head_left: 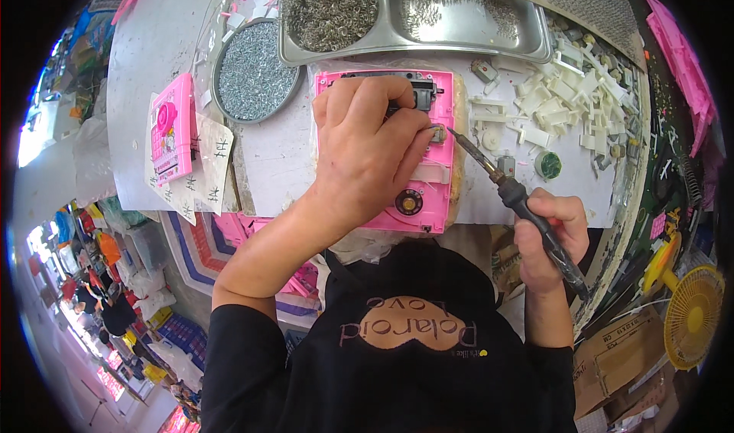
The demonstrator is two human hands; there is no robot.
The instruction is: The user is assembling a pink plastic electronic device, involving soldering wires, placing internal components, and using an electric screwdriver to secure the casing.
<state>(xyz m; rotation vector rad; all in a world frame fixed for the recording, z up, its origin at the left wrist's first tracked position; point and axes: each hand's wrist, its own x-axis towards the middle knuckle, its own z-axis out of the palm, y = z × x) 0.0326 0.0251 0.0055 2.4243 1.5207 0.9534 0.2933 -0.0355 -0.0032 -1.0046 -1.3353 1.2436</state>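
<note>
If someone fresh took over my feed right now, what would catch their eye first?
Probably the bright pink casing at centre, with the left hand over it and the right hand holding a black-handled soldering iron, its tip near the left fingertips. Next, the metal tray with small coils at the top, and the heap of white plastic parts to the right.

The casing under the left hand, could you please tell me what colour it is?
The casing is bright pink, shown best in the head view.
</note>
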